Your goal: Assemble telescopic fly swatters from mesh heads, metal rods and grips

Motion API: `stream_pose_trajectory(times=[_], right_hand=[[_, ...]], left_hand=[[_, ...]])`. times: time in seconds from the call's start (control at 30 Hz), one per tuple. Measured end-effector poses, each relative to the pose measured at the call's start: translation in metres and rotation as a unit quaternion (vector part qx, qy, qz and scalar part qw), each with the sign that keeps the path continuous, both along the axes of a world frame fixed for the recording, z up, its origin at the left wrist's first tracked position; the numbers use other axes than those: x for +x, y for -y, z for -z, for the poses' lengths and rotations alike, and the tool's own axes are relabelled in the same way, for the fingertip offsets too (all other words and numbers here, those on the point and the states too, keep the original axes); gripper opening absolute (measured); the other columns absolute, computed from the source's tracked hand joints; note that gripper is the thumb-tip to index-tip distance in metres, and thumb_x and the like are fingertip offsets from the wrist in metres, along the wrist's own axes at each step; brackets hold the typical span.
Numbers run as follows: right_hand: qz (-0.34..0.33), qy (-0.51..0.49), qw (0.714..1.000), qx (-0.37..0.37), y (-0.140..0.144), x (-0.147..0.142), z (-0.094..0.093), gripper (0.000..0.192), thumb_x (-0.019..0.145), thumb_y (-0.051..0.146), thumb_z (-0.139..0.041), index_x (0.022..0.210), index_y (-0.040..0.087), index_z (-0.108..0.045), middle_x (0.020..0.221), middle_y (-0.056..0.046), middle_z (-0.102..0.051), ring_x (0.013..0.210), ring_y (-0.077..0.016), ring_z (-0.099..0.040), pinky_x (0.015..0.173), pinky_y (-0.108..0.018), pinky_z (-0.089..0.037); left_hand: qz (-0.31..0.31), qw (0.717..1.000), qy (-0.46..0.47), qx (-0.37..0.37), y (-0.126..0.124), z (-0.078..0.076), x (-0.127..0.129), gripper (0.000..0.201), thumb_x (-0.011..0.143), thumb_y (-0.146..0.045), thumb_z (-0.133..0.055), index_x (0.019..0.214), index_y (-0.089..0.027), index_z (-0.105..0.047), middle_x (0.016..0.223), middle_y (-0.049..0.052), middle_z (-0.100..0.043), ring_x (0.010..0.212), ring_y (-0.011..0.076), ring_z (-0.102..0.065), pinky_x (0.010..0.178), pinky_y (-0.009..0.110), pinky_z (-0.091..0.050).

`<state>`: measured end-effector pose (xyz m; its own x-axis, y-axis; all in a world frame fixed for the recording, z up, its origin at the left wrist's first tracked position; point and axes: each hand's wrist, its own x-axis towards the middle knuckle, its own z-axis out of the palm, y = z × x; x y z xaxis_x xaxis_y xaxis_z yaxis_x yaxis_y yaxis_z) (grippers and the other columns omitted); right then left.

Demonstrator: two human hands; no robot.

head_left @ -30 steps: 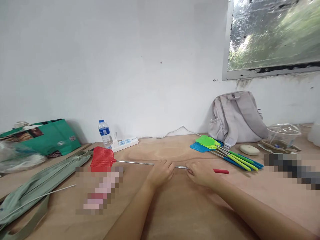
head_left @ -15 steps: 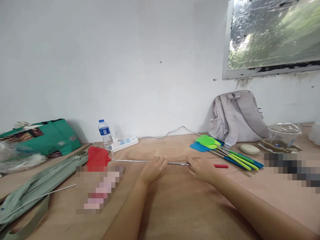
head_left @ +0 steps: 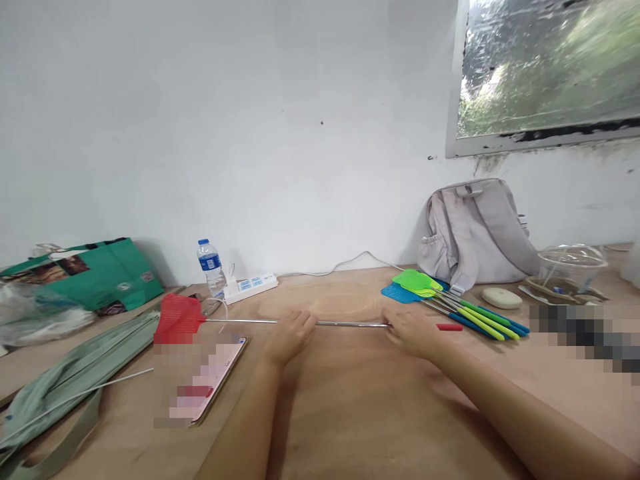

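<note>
A red fly swatter (head_left: 179,319) with a thin metal telescopic rod lies level across the view, its mesh head at the left and its red grip at the right. My left hand (head_left: 293,335) is closed round the rod, nearer the head. My right hand (head_left: 411,331) is closed on the thicker part of the rod, just left of the red grip. Bare rod shows between the two hands. Several more fly swatters (head_left: 465,310) in green, yellow and blue lie in a bundle right of my right hand.
A power strip (head_left: 251,288) and a water bottle (head_left: 210,267) stand by the wall. A partly blurred phone (head_left: 227,367) lies left of my left arm. Farther left are a grey-green bag (head_left: 75,370) and a green bag (head_left: 120,273). A backpack (head_left: 480,230), white round object (head_left: 501,298) and plastic cup (head_left: 573,263) sit right.
My left hand and the red swatter head have moved left, and my right hand has shifted slightly right. More of the rod shows between the hands.
</note>
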<state>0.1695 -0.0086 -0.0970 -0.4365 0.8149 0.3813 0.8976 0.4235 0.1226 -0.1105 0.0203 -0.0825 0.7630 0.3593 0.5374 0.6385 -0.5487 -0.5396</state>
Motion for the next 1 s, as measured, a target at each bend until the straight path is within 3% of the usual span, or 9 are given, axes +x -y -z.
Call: stream_pose_trajectory(times=[0.37,0.8,1.0], right_hand=[[-0.016,0.044,0.997,0.068,-0.011,0.024,0.002,0.017,0.081,0.02,-0.035,0.082,0.016,-0.052,0.07,-0.006,-0.062,0.065,-0.017,-0.055,0.054,-0.027,-0.024],[-0.081,0.057,0.974,0.205,-0.016,0.048,0.005,0.018,0.08,0.016,-0.037,0.07,0.017,-0.052,0.059,-0.001,-0.058,0.051,-0.0115,-0.049,0.049,-0.028,-0.02],[-0.079,0.059,0.972,0.214,-0.013,0.062,0.003,0.018,0.079,0.015,-0.038,0.069,0.018,-0.052,0.057,0.0,-0.057,0.052,-0.0115,-0.05,0.05,-0.027,-0.021]], left_hand=[[-0.023,0.998,0.021,0.049,-0.003,-0.002,-0.018,0.019,0.082,-0.012,-0.039,0.065,-0.019,-0.044,0.061,0.001,-0.05,0.059,0.0144,-0.045,0.056,0.028,-0.031],[0.002,0.997,0.019,0.077,-0.003,-0.005,-0.028,0.018,0.08,-0.007,-0.041,0.068,-0.018,-0.049,0.061,0.001,-0.05,0.058,0.0139,-0.043,0.057,0.027,-0.029],[0.012,0.996,0.042,0.077,-0.003,-0.007,-0.038,0.021,0.082,-0.01,-0.04,0.065,-0.018,-0.05,0.059,0.001,-0.049,0.057,0.014,-0.043,0.056,0.027,-0.028]])
